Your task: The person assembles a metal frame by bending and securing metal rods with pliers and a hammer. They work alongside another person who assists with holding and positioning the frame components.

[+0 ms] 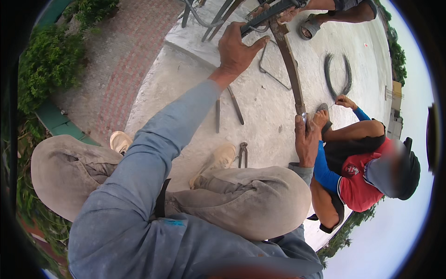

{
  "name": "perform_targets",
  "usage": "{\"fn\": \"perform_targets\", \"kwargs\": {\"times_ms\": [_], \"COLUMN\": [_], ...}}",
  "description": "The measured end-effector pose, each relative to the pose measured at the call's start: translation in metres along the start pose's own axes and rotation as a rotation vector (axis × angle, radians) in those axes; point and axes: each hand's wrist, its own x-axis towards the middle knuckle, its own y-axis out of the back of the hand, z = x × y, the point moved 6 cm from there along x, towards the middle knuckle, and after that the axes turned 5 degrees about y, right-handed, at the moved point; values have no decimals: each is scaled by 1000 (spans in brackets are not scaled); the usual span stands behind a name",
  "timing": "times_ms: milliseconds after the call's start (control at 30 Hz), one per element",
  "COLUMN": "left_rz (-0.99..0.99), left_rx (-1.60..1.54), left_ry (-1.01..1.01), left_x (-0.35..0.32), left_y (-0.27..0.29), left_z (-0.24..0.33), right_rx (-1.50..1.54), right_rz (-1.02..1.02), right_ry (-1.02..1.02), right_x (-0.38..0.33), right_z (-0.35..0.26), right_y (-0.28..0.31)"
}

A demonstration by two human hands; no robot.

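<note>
At the top, my left hand (237,52) is closed around the end of dark steel rebar (269,16), its thumb sticking out to the right. A long, rusty flat metal bar (289,65) runs from the rebar down toward me. My right hand (306,142) grips the bar's lower end, beside a shiny metal part. Below my left hand lie two dark tool handles (236,107), their upper ends hidden by my wrist. A pair of pincers (243,155) lies near my shoe. A bent rebar stirrup (274,67) rests beside the flat bar.
A co-worker in red (364,174) squats at the right, one hand (345,101) near a black wire coil (337,76). Another person's hand (289,14) is by the rebar, above a sandalled foot (309,29). The pale slab (162,93) ends at the left above brick paving (125,65).
</note>
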Motion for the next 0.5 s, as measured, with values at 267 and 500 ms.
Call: {"fn": "perform_targets", "kwargs": {"times_ms": [267, 500], "left_rz": [-133, -231], "left_rx": [-82, -185], "left_ry": [36, -31], "left_x": [19, 20], "left_y": [-12, -6], "left_z": [-26, -17], "right_rx": [27, 27], "right_rz": [40, 59], "right_ry": [-151, -249], "right_x": [-19, -35], "right_z": [-29, -44], "right_y": [-7, -17]}}
